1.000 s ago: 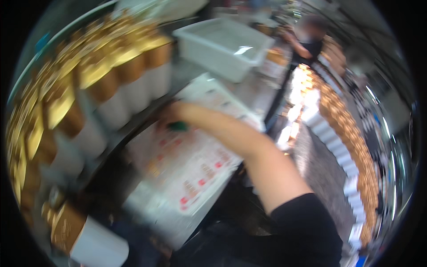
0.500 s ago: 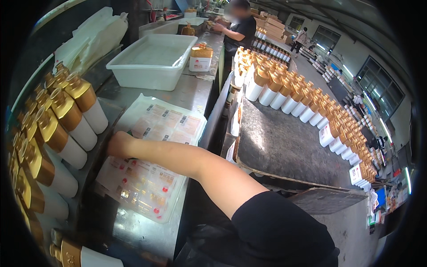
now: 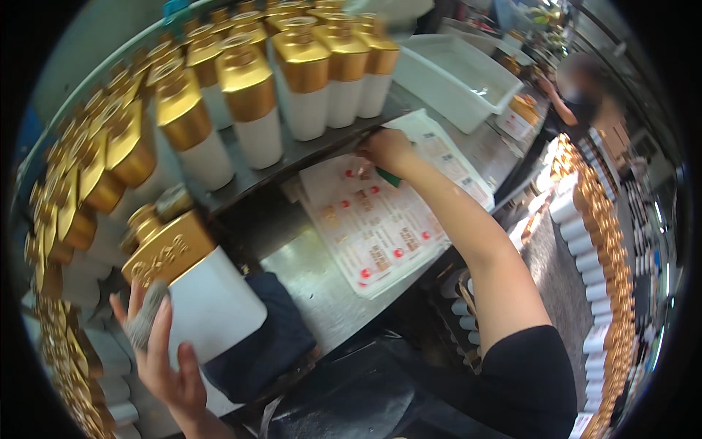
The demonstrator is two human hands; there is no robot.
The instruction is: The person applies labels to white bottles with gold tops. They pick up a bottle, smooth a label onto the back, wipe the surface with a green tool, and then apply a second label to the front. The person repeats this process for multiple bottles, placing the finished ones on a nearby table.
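My left hand (image 3: 164,358) is at the lower left, fingers stretched and apart, with a grey cover on one finger. It is beside a flask-shaped bottle (image 3: 208,293) with a gold shoulder and white body; whether it touches is unclear. The bottle leans tilted on a folded dark cloth (image 3: 267,344). My right hand (image 3: 386,152) is at the far left edge of a printed transfer sheet (image 3: 380,227) with red dots and gold print. Its fingers are curled, and a green flat piece (image 3: 388,177) shows under the palm. The fingertips are partly hidden.
Rows of gold-and-white bottles (image 3: 248,95) stand along the left ledge. A white plastic tub (image 3: 453,80) is at the back, with a labelled bottle (image 3: 521,115) beside it. More bottles (image 3: 585,227) line the right side. A co-worker (image 3: 574,95) stands at the back right.
The view has swung left, and my left hand and the tilted bottle have come into fuller sight. My right hand stays by the sheet's left edge, with the green piece now showing more.
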